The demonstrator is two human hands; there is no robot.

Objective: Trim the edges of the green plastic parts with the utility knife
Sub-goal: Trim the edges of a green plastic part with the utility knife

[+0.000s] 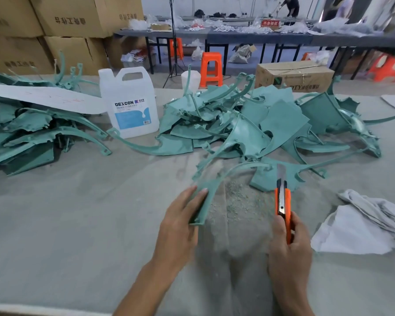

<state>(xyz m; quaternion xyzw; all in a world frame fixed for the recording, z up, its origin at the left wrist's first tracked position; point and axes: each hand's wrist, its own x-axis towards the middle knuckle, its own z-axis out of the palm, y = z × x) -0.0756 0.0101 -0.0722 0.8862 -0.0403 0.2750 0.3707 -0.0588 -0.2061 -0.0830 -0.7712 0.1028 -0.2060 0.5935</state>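
While left hand (180,226) holds part (206,198), knife (282,201) points away.

parts (235,124) – teal-green | knife (283,210) – orange | jug (129,103) – white, blue label

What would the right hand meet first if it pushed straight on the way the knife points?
Probably the flat green part lying just beyond the blade of the utility knife in the right hand; height above it is unclear.
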